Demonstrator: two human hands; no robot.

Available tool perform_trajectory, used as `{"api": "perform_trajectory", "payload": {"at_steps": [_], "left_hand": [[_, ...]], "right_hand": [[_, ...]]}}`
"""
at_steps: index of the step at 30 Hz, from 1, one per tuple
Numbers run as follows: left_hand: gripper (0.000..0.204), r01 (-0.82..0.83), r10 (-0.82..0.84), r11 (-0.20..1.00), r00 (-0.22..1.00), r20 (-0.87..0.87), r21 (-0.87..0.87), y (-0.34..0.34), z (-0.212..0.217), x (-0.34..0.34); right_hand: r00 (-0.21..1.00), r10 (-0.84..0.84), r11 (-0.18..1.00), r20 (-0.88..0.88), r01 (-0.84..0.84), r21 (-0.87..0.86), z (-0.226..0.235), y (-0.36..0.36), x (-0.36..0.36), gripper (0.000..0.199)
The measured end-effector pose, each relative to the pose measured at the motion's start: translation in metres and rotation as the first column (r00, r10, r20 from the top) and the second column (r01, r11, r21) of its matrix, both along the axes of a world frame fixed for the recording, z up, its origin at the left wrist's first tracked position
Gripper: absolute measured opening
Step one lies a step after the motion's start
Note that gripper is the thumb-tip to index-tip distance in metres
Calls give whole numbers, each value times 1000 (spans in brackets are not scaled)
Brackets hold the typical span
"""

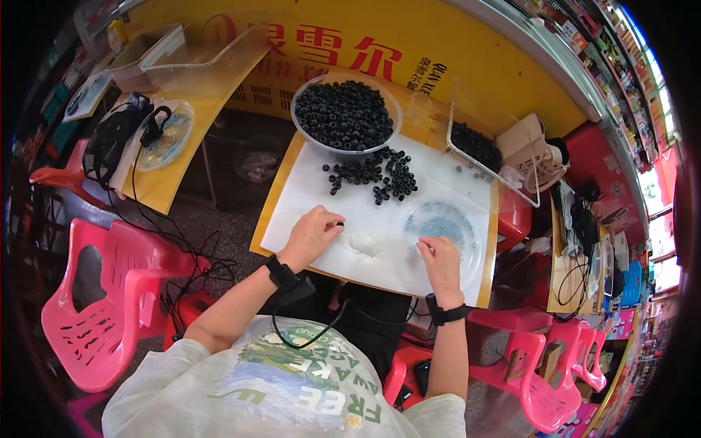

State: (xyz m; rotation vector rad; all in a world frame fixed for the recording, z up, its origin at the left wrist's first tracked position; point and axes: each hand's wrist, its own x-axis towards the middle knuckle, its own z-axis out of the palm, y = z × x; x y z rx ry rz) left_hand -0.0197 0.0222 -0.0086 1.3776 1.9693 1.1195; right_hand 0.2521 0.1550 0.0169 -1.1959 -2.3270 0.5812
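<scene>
Bead (340,224) apparently in left hand (310,233)

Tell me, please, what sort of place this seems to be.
Probably a shop doubling as a craft workspace: packed shelves line the right side, pink plastic chairs stand around, and black beads sit on a table.

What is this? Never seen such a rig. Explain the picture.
No machine: a person's bare left hand and right hand, each wrist wearing a black band. The picture comes from a fisheye camera on the head, looking down. On the table lie a white sheet, a clear bowl of black beads, loose black beads before it, and a clear dish with tiny bluish beads. The left hand pinches what looks like a black bead; I can't tell whether the right holds anything.
</scene>
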Motion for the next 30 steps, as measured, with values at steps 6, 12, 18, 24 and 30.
{"api": "perform_trajectory", "payload": {"at_steps": [6,12,18,24,30], "left_hand": [[18,-13,14,998,1000,-24,64,-6,-1,9],[20,-9,5,993,1000,25,120,-7,-5,9],[19,-37,19,994,985,171,105,-8,-6,7],[20,-36,12,997,947,321,67,-9,-7,1],[25,79,-12,997,305,952,-13,-12,-1,4]], "right_hand": [[992,21,998,123,-29,63,-5,-4,-17,9],[998,21,1000,53,-21,-7,-9,-1,-15,8],[998,58,981,-13,-54,185,-11,5,-19,12],[992,111,984,52,-117,133,-19,11,-34,10],[994,103,990,31,-105,95,-19,8,-31,7]]}}
